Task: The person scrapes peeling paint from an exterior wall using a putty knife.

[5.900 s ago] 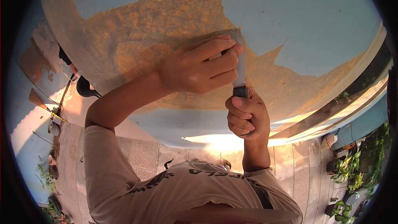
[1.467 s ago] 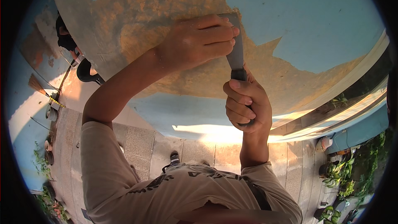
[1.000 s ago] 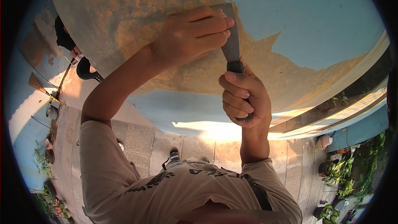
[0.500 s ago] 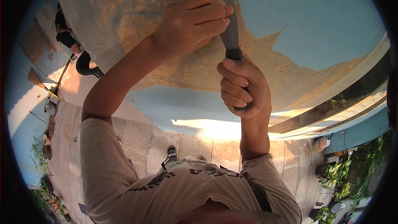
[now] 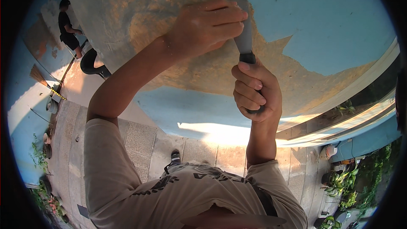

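A putty knife (image 5: pixel 243 41) with a black handle and a wide grey blade points up the wall. My right hand (image 5: pixel 257 92) is wrapped round its handle. Higher up, my left hand (image 5: pixel 208 23) lies over the blade with its fingers pressed together on the metal. Behind both hands is a wall patch (image 5: pixel 182 71) stripped to tan and brown, with a jagged border against the blue paint (image 5: pixel 326 21). The blade's top end lies at that border, partly hidden by my left fingers.
A ledge and opening (image 5: pixel 339 110) run along the wall at right. Potted plants (image 5: pixel 341 182) stand on the lower right. At far left are a person in black (image 5: pixel 68 27), a black chair (image 5: pixel 91 62) and a broom (image 5: pixel 39 76). Paving tiles (image 5: pixel 142 138) cover the ground.
Both hands and the putty knife have shifted slightly right and a little down along the wall. The person in black shows more fully at the left. My grip looks the same.
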Demonstrator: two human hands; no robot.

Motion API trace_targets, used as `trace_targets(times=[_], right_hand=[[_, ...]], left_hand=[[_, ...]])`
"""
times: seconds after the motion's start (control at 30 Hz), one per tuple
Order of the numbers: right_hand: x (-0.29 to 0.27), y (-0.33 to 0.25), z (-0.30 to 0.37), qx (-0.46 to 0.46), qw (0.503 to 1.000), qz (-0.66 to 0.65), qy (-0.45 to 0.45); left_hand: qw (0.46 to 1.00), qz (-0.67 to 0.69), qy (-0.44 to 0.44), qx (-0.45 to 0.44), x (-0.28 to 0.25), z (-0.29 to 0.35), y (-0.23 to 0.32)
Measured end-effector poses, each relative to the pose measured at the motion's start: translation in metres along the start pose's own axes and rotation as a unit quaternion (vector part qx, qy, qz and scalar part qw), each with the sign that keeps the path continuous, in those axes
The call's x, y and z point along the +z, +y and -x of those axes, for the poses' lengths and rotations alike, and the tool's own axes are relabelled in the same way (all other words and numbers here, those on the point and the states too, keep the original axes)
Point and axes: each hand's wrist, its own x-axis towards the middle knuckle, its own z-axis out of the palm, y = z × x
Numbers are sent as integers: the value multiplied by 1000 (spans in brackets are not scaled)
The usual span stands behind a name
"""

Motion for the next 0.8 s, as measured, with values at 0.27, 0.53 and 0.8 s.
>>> trace_targets(times=[0.27, 0.53, 0.8], right_hand=[[0, -2, 17, 40, 997, -61, -29], [-9, -12, 1, 6, 997, 73, 10], [-12, -19, 4, 51, 998, 27, -18]], left_hand=[[998, 67, 2, -10, 3, 4, 9], [1000, 14, 7, 5, 4, 3, 8], [1000, -11, 7, -4, 4, 2, 9]])
